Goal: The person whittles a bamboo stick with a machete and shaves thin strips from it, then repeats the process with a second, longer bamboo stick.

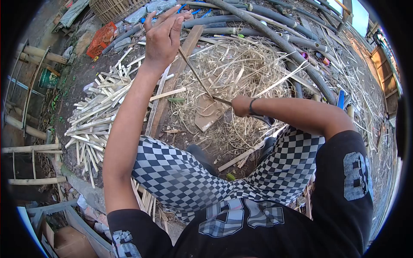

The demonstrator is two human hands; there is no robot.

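Note:
My left hand is raised at the far end of a thin bamboo strip, its fingers bent around that end; the exact grip is partly hidden. From there the strip slants down to the right. My right hand is closed around a knife, low over the shavings. The knife's blade points left and meets the strip's lower end. Beneath the meeting point lies a flat brown piece with shavings on it. Curled bamboo shavings spread around and beyond both hands.
A pile of split bamboo strips lies left, beside a wooden plank. Long poles cross the far side. An orange crate and a woven basket stand at the far left. My checkered-trousered legs frame the near side.

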